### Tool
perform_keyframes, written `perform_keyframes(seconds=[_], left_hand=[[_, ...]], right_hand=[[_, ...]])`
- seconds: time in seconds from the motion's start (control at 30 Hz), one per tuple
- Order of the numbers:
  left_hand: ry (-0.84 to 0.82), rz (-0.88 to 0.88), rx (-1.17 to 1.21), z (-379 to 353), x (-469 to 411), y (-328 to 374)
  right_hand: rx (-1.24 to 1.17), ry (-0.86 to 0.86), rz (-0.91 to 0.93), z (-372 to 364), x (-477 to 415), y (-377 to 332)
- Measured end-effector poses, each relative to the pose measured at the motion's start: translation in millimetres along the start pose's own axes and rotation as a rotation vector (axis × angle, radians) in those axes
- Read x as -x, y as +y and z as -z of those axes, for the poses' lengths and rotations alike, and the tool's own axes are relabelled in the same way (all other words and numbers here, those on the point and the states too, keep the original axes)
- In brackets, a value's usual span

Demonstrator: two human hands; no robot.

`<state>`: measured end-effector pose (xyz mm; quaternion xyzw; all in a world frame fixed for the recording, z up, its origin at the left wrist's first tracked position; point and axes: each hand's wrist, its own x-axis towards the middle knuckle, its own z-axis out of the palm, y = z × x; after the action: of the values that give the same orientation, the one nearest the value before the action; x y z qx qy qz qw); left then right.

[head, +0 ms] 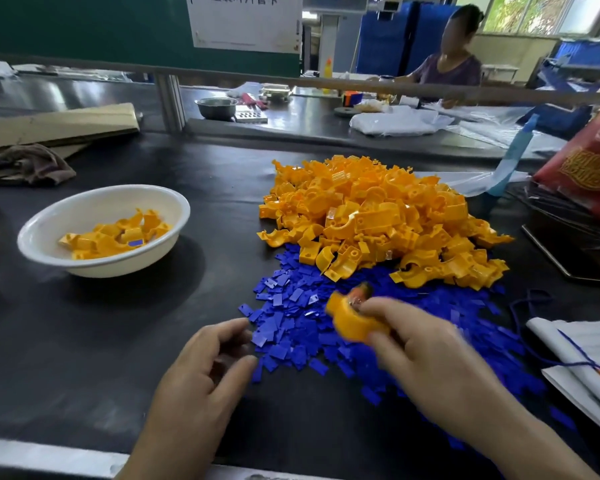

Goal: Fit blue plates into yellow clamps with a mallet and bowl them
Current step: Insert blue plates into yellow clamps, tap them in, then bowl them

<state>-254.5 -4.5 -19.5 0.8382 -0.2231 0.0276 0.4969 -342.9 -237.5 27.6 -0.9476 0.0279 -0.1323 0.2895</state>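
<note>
The job looks to be in its early part. The white bowl point(182, 206), well out beyond the left hand point(212, 362) and off to its left, holds only a small batch of finished clamps point(113, 233), one showing a blue plate set in it. Just beyond the right hand point(426, 348) a big heap of loose clamps point(378, 216) is not yet fitted, and the blue plates point(298, 323) lie scattered under and between both hands, so by far most of the work is left. The right hand grips one yellow clamp point(355, 322), fingers curled round it, raised a little above the plates and blurred. Whether a plate already sits in it cannot be told. The left hand lies with fingers loosely curled and apart, nothing seen in it, its fingertips just beside the near edge of the plates, likely about to take one. A blurred reddish thing point(361, 292) shows just past the held clamp; whether it is the mallet cannot be told.
</note>
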Motion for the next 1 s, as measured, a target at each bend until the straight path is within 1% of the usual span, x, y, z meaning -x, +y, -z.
perform_keyframes(seconds=[0.07, 0.1, 0.13, 0.17, 0.23, 0.3, 0.33, 0.4, 0.43, 0.5, 0.57, 0.67, 0.8, 1.0], left_hand=[[-0.082, -0.192, -0.105, 2, 7, 15], [-0.138, -0.289, -0.175, 1, 11, 21], [-0.191, -0.359, -0.239, -2, 13, 26], [-0.233, -0.381, -0.271, -5, 15, 28], [-0.273, -0.257, -0.215, -8, 18, 30], [-0.261, -0.098, -0.104, -9, 21, 27], [-0.244, -0.019, -0.046, -9, 22, 22], [-0.191, 0.129, 0.054, -6, 24, 13], [-0.164, 0.194, 0.101, -4, 24, 8], [-0.138, 0.279, 0.186, -2, 24, 0], [-0.137, 0.306, 0.227, -3, 25, -4], [-0.142, 0.311, 0.236, -7, 25, -7], [-0.119, 0.322, 0.255, -9, 27, -6], [-0.138, 0.323, 0.248, -9, 26, -11]], right_hand=[[0.039, -0.16, 0.119, -6, 7, -16], [0.048, -0.211, 0.168, -9, 10, -23], [0.034, -0.234, 0.188, -12, 12, -30], [0.008, -0.236, 0.183, -14, 14, -36], [-0.032, -0.219, 0.142, -17, 17, -44], [-0.01, -0.167, 0.101, -21, 21, -43], [0.062, -0.125, 0.075, -23, 23, -38], [0.295, -0.068, -0.011, -27, 28, -24], [0.402, -0.082, -0.073, -29, 30, -16], [0.525, -0.148, -0.17, -35, 31, -2], [0.575, -0.17, -0.188, -42, 26, 6], [0.601, -0.126, -0.152, -51, 11, 13], [0.571, -0.076, -0.142, -59, -12, 20], [0.515, -0.006, -0.085, -60, -12, 30]])
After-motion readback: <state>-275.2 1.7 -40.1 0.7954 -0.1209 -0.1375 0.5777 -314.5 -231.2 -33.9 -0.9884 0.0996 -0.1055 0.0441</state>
